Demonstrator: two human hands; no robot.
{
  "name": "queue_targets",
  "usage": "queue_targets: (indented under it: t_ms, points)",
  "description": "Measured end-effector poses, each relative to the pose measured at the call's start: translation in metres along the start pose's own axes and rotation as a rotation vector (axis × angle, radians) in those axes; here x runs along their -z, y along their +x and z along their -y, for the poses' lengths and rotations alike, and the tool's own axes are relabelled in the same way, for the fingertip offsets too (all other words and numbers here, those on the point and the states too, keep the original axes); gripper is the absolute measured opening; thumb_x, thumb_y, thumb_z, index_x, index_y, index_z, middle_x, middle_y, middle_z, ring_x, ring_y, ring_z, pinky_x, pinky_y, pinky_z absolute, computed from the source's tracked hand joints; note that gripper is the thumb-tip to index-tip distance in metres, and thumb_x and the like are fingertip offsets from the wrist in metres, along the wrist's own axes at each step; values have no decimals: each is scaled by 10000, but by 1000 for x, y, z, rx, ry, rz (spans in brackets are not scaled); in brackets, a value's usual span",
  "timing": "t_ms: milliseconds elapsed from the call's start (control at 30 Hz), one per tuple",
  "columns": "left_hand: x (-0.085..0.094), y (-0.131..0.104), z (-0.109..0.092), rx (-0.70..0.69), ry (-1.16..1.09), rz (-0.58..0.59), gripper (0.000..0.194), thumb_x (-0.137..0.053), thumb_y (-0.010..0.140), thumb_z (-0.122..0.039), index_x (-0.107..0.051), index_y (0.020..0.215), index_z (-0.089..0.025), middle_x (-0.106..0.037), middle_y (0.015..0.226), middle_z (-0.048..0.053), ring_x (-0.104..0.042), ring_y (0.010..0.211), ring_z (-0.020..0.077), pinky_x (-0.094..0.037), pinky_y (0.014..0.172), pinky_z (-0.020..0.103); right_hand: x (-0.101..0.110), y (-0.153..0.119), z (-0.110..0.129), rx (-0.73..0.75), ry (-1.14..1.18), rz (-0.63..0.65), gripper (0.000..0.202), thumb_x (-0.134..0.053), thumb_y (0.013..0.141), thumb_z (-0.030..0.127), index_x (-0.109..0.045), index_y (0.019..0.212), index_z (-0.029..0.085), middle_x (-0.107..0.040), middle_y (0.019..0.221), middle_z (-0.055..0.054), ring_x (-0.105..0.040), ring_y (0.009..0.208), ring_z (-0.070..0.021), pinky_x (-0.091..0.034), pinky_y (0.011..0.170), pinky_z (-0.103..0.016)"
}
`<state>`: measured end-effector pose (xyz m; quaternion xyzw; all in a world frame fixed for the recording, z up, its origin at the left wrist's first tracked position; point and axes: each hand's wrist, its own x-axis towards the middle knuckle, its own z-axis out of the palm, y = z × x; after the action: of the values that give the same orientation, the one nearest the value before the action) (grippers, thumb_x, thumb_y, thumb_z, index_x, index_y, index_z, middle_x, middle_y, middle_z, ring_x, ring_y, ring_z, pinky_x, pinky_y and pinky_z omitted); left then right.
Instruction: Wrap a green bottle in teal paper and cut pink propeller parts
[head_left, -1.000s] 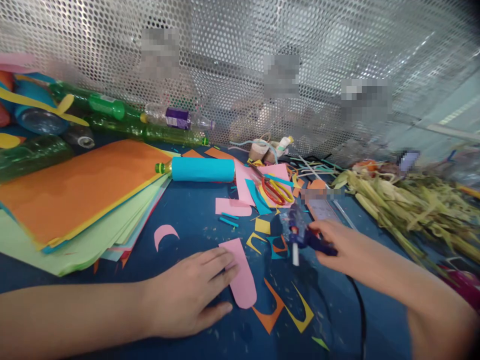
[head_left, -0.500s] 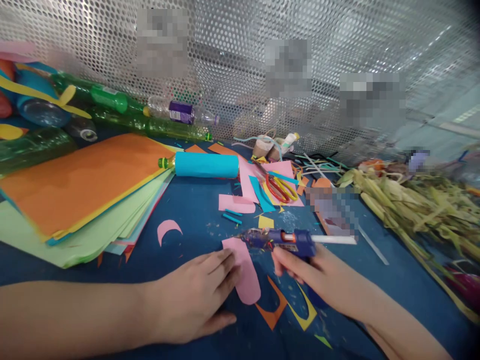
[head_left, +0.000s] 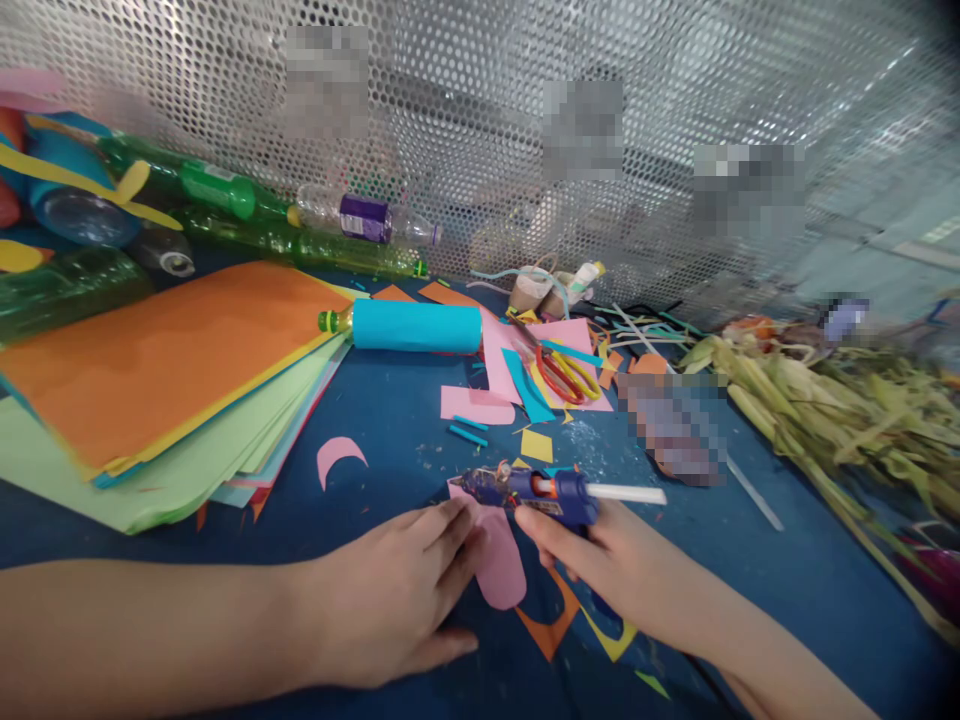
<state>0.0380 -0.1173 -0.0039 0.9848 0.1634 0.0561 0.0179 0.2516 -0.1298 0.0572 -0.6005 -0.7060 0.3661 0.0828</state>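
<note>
A pink paper strip with a rounded end (head_left: 501, 565) lies on the blue table. My left hand (head_left: 405, 590) rests on its left edge, palm down, fingers reaching onto the paper and thumb apart. My right hand (head_left: 600, 545) is wrapped round the handle of a blue glue gun (head_left: 544, 492) with a white glue stick out of its back. The gun's nozzle is over the top left corner of the pink strip, close to my left fingertips; whether it touches the paper I cannot tell. Orange (head_left: 551, 620) and yellow (head_left: 613, 640) cut-outs lie below my right hand.
Stacked coloured paper (head_left: 172, 370) lies left, a blue-wrapped bottle (head_left: 416, 327) behind. Scissors (head_left: 559, 375) rest on pink scraps. Green bottles (head_left: 225, 190) line the mesh wall. Corn husks (head_left: 810, 400) lie right, and a pink crescent (head_left: 339, 458) left of centre.
My right hand has moved left with the glue gun, bringing its nozzle over the strip's top corner. My left hand has hardly moved.
</note>
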Motion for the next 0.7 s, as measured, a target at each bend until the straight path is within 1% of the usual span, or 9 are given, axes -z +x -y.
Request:
queue_targets:
  t_ms: [133,300,500,600,700]
  points:
    - [0,-1,0,4,-1,2,609,-243,915,-467,-438,1276,-16,-486,1272,222,-415,1199,325,-391,944,372,1,0,-1,-15,-12,3,381,-397,867,477,-567,666,202,-568,575,27,-510,538,-116,-403,515,-229]
    - [1,-1,-1,4,-14,14,599,-250,918,-462,-437,1278,-22,-483,1282,209,-395,1216,318,-373,961,371,3,1,1,-16,8,0,375,-389,869,493,-581,722,207,-602,640,20,-546,613,-128,-427,560,-225]
    - [1,1,0,7,-44,5,598,-282,913,-458,-451,1266,-6,-483,1270,236,-411,1202,330,-378,951,380,2,2,2,-18,-14,22,407,-370,875,509,-612,753,206,-554,565,33,-479,525,-108,-387,491,-214]
    - [1,0,-1,14,-51,21,596,-276,914,-458,-443,1274,-12,-476,1280,228,-394,1216,327,-377,955,382,3,2,1,-5,-10,12,384,-378,875,501,-611,769,215,-573,605,30,-491,557,-112,-400,517,-209]
    - [1,0,0,14,-49,31,592,-269,915,-460,-433,1283,-26,-475,1289,209,-373,1234,313,-370,967,376,5,1,-1,-39,-11,15,387,-391,864,514,-597,728,216,-570,597,27,-501,558,-120,-400,506,-208]
